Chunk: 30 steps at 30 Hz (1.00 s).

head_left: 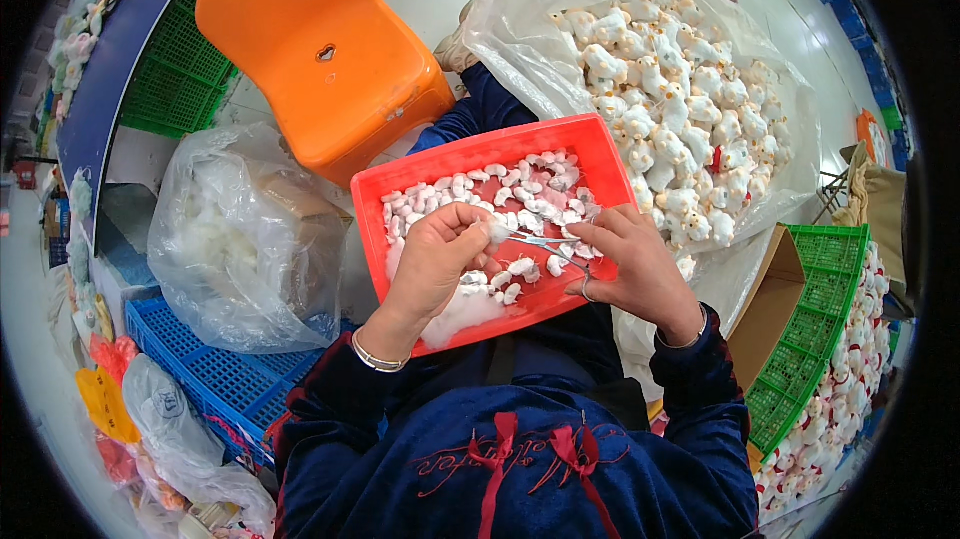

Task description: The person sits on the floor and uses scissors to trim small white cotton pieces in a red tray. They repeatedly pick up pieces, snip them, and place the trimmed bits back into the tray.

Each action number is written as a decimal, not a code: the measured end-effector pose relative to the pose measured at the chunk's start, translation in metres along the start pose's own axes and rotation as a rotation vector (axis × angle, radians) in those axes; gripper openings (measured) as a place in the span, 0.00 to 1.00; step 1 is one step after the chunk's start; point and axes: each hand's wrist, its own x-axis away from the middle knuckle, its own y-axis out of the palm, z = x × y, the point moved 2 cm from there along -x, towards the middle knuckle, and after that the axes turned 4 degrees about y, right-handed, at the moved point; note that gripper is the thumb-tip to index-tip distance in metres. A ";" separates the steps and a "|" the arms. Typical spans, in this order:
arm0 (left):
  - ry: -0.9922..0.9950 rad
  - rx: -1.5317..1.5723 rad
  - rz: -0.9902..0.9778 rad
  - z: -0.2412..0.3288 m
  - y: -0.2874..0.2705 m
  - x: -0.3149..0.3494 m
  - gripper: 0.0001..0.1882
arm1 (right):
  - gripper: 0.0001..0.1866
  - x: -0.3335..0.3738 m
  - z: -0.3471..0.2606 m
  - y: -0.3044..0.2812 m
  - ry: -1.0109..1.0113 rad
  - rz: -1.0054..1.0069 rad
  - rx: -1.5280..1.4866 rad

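On my lap rests a red plastic tray (375,239) holding many small white plush pieces (430,201) and a heap of white stuffing (462,317). Above its middle, my left hand (445,254) pinches a small white fluffy piece (497,233); whether it is stuffing or a plush piece, I cannot tell. My right hand (632,264) grips slim metal forceps (535,238) with scissor-like handles, a finger loop showing by the thumb. The forceps' tips point left and meet the fluffy piece at my left fingertips.
An orange plastic chair (300,49) stands ahead on the left. A large clear bag (520,14) of white plush toys (665,99) lies to the right. Left are a bag of stuffing (225,249) and a blue crate (180,334). Beside my right arm stand a cardboard box (768,304) and green crate (815,324).
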 end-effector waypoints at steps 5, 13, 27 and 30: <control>0.050 -0.073 -0.021 0.000 0.001 0.000 0.07 | 0.23 0.004 0.005 0.003 0.030 -0.106 -0.018; 0.243 -0.409 -0.087 0.009 0.010 0.002 0.08 | 0.16 0.002 -0.011 -0.007 0.258 -0.451 -0.477; 0.637 -0.412 0.186 0.010 0.030 0.005 0.08 | 0.16 0.003 -0.055 0.064 0.311 0.025 -0.753; 0.463 -0.314 0.162 0.011 0.024 0.000 0.08 | 0.22 0.002 -0.038 0.065 0.206 0.192 -0.357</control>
